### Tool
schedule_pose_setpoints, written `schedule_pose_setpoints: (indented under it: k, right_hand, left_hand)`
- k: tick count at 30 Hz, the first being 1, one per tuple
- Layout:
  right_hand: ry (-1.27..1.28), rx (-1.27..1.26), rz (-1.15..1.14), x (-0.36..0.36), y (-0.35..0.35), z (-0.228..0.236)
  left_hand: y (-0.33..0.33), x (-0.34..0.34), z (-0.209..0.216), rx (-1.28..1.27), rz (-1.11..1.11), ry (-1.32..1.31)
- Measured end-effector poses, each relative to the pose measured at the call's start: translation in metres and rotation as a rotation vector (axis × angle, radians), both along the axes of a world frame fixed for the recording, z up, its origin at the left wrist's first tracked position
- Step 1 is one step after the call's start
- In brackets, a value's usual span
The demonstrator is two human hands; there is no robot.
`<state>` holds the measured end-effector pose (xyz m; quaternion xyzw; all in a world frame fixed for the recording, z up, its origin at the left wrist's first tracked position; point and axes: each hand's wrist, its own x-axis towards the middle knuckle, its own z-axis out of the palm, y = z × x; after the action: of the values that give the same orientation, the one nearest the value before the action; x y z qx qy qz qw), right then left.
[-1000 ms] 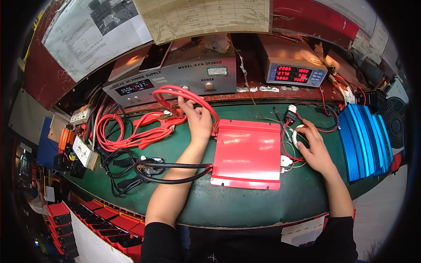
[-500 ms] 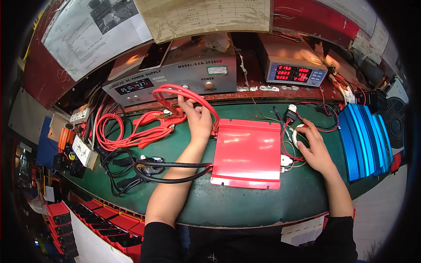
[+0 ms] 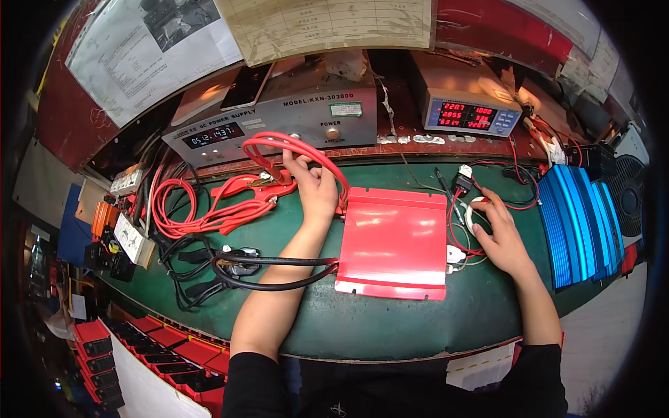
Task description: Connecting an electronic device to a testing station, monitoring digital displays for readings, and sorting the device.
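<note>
My left hand (image 3: 315,191) reaches past the red metal box (image 3: 394,244) to the front of the grey power supply (image 3: 279,122). Its fingers are bent and closed; the tips are hidden behind thick red cables (image 3: 296,148) looping from the box, so what they hold cannot be made out. A pair of black cables (image 3: 279,273) leaves the box's left side and passes over my left forearm. Right of the box, my right hand (image 3: 502,237) rests with loosely curved, parted fingers against a white ring (image 3: 469,217), which they partly cover. Thin wires and a white plug (image 3: 454,256) lie beside it.
Red clamps (image 3: 244,202) and black clamps (image 3: 230,261) lie with coiled cables on the left. A power strip (image 3: 134,240) stands beyond them. A meter with red digits (image 3: 474,115) sits at the back right. Blue finned housings (image 3: 578,223) and a fan (image 3: 629,188) line the right side.
The digits on the power supply and on the meter have changed, mostly to slightly higher readings. Both hands and the red box have stayed almost still.
</note>
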<state>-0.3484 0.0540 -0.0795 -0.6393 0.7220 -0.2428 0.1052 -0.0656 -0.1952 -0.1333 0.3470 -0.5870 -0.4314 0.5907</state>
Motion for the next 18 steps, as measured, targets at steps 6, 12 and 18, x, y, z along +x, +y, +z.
schedule_pose_setpoints:
  k: [6, 12, 18]
  right_hand:
    - [0.002, 0.001, 0.002, 0.0004, -0.0002, 0.0004]
    - [0.003, -0.001, 0.003, 0.0001, -0.0003, -0.0007]
    - [0.003, -0.003, 0.001, 0.0008, 0.0002, 0.0010]
  left_hand:
    - [-0.0002, 0.0000, 0.0011, -0.003, 0.001, 0.000]
    - [0.0005, 0.0000, 0.0017, -0.002, 0.005, -0.006]
    - [0.0011, -0.0006, 0.0027, -0.007, 0.000, -0.003]
